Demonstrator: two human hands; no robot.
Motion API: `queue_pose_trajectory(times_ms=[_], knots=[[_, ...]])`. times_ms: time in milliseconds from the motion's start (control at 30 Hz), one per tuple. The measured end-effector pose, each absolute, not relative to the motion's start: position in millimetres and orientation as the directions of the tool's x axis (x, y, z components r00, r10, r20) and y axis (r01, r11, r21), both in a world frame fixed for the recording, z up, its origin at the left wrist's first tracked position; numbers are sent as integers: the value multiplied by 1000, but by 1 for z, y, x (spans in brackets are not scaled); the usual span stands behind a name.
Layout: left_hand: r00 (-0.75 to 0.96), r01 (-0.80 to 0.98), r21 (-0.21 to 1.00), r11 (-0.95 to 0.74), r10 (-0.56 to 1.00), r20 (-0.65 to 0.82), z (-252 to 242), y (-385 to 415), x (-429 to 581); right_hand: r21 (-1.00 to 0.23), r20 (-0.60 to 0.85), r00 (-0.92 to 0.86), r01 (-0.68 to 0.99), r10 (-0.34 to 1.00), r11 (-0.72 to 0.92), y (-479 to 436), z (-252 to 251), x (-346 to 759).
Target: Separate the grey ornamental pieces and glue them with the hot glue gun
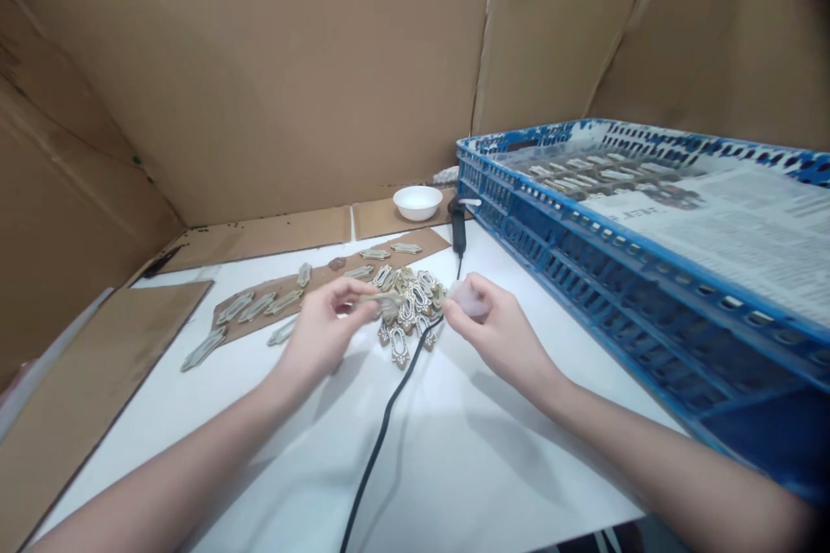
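Note:
My left hand (322,325) is closed in a pinch on a small flat brown ornamental piece (382,301), held just above the white table (454,449). My right hand (496,324) is closed around a small pale translucent object (468,298) that I cannot make out. Between the two hands lies a pile of several brown cut-out pieces with white edging (411,302). More such pieces (259,307) lie in a row on a brown cardboard strip (337,276) to the left.
A black cable (382,428) runs from the near edge to a black tool (458,229) by a blue plastic crate (584,251) lined with newspaper and holding more pieces. A white bowl (418,201) stands at the back. Cardboard walls surround the table.

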State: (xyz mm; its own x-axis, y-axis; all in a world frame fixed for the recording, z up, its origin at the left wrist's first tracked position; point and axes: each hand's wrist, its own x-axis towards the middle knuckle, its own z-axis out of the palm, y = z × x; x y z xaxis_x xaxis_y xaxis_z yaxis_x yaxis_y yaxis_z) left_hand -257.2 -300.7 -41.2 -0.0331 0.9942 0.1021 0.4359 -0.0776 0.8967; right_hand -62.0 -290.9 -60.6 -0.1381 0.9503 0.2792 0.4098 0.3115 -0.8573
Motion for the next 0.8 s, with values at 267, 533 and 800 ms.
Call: queue_pose_trajectory(times_ms=[267,533,800], knots=[[-80,691,717,94,995,-53,8,-282,-326,-884,258,-113,373,960,282,-289,-64,-62],[72,872,481,89,949,-307,-13,-294,-354,-890,258,-128,354,958,287,-288,-66,-62],[24,942,330,64,967,-255,-44,-304,-359,-872,288,-139,370,948,319,-290,-67,-64]])
